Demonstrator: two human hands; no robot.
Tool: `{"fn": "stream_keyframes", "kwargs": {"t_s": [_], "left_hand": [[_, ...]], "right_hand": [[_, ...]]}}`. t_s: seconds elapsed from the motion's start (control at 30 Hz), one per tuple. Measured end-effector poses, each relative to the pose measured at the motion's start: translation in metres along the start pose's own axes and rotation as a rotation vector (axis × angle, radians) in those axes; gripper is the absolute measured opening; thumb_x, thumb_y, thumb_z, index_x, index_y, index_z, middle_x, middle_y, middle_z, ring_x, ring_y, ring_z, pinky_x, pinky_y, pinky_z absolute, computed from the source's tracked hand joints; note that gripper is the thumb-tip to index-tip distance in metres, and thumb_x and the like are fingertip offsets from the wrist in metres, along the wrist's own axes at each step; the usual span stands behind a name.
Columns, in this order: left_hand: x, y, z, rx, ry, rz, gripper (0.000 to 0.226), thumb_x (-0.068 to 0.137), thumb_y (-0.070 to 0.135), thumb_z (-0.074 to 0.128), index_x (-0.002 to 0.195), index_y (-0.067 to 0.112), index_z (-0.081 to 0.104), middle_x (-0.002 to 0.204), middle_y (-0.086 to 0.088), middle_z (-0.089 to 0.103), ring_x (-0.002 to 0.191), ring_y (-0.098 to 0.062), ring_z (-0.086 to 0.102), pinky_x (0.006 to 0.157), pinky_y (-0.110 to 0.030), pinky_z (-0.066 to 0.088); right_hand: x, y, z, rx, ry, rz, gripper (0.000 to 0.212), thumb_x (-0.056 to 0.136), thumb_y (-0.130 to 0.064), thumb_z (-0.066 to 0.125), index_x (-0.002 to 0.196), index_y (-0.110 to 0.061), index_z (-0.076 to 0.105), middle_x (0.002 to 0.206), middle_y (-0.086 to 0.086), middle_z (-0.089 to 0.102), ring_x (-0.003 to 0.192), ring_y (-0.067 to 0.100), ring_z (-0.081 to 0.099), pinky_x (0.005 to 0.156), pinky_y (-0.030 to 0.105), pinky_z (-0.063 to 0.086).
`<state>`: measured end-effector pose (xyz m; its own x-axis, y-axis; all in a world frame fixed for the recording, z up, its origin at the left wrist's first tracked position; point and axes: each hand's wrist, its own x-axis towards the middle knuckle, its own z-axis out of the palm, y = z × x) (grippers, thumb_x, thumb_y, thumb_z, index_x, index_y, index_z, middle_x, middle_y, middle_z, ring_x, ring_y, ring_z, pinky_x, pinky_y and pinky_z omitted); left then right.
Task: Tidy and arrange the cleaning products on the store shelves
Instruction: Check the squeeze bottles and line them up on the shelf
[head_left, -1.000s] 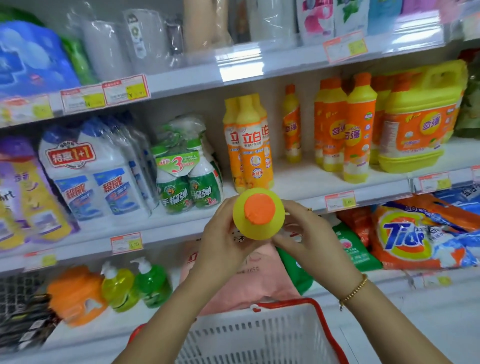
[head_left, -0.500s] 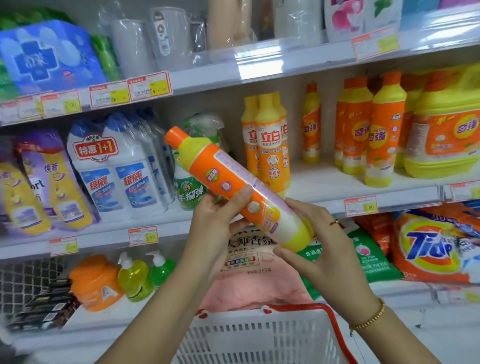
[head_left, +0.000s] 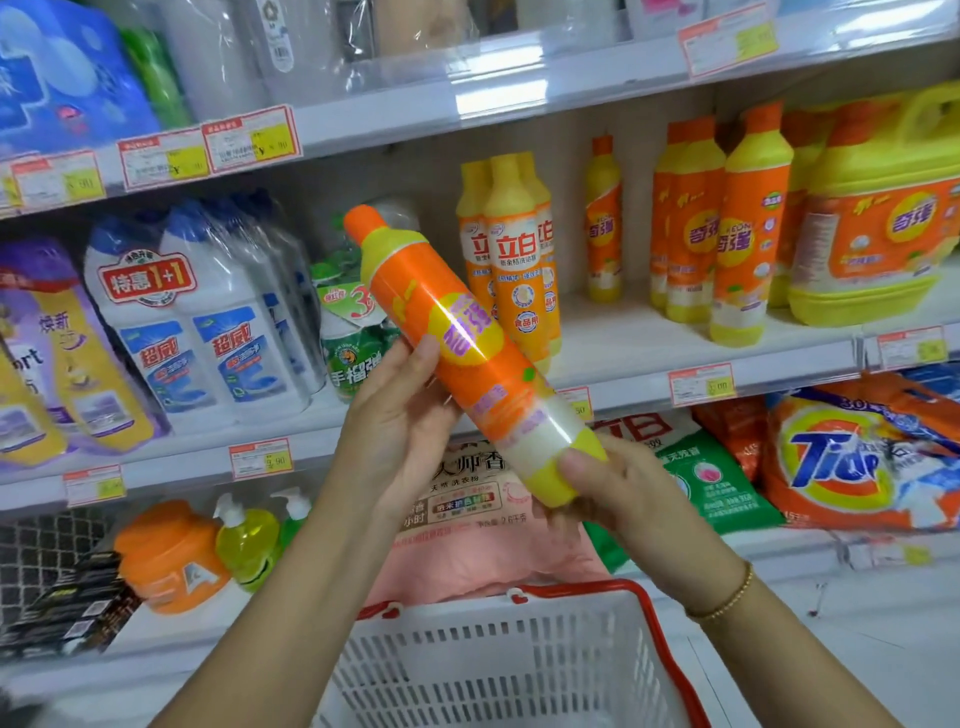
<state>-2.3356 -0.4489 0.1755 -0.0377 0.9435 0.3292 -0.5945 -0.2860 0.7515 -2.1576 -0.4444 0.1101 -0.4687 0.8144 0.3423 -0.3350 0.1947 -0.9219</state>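
- Between both hands, before the shelves (head_left: 597, 382), an orange bottle (head_left: 467, 353) tilts, cap up-left.
- Left hand (head_left: 400, 415) grips its middle.
- Right hand (head_left: 618, 488) clasps its yellow base.

One held bottle (head_left: 467, 353), one basket (head_left: 519, 665).

A tall orange-and-yellow plastic detergent bottle (head_left: 467, 353) with an orange cap tilts up-left, before the middle shelf (head_left: 623, 358).
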Motion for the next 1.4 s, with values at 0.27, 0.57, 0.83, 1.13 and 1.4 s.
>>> {"fn": "stream_keyframes", "kwargs": {"t_s": [0.27,0.57,0.83,1.13,1.4], "left_hand": [[-0.007,-0.001,0.013,0.3,0.18,0.097,0.06,0.062,0.022,0.08,0.116,0.011,0.058,0.1,-0.004,0.073,0.089,-0.015,0.071,0.07,-0.026,0.057],[-0.015,-0.016,0.016,0.553,0.207,0.136,0.047,0.058,0.024,0.081,0.102,0.015,0.067,0.09,0.004,0.076,0.082,-0.013,0.072,0.068,-0.025,0.057],[-0.007,0.0,0.007,0.488,-0.098,-0.072,0.043,0.072,0.015,0.07,0.114,0.021,0.061,0.094,0.002,0.072,0.076,-0.013,0.068,0.061,-0.023,0.054],[-0.006,0.011,0.016,0.125,0.079,-0.227,0.036,0.073,0.029,0.059,0.098,0.004,0.065,0.082,-0.009,0.073,0.073,-0.015,0.071,0.064,-0.031,0.06],[-0.005,0.013,0.021,0.186,0.081,-0.354,0.063,0.08,0.04,0.057,0.126,-0.003,0.055,0.105,-0.017,0.07,0.097,-0.023,0.068,0.09,-0.038,0.053]], "right_hand": [[0.004,0.01,-0.006,0.139,0.089,-0.06,0.063,0.066,-0.035,0.081,0.122,-0.022,0.057,0.106,0.01,0.068,0.091,0.028,0.069,0.073,0.026,0.056],[0.003,0.026,-0.001,-0.509,0.102,-0.173,0.072,0.07,-0.013,0.083,0.131,-0.033,0.05,0.118,-0.02,0.063,0.108,0.004,0.061,0.09,0.019,0.049],[-0.003,0.017,-0.006,0.127,-0.173,0.094,0.071,0.06,-0.054,0.081,0.108,-0.003,0.067,0.101,0.016,0.068,0.087,0.028,0.065,0.076,0.036,0.055],[-0.007,-0.057,0.031,0.353,-0.082,0.246,0.055,0.068,-0.049,0.052,0.103,-0.008,0.063,0.079,0.014,0.072,0.064,0.021,0.07,0.05,0.031,0.057],[-0.01,-0.073,0.021,0.326,-0.159,0.365,0.06,0.07,-0.049,0.057,0.115,-0.01,0.06,0.096,0.017,0.071,0.069,0.023,0.071,0.06,0.032,0.06]]}}
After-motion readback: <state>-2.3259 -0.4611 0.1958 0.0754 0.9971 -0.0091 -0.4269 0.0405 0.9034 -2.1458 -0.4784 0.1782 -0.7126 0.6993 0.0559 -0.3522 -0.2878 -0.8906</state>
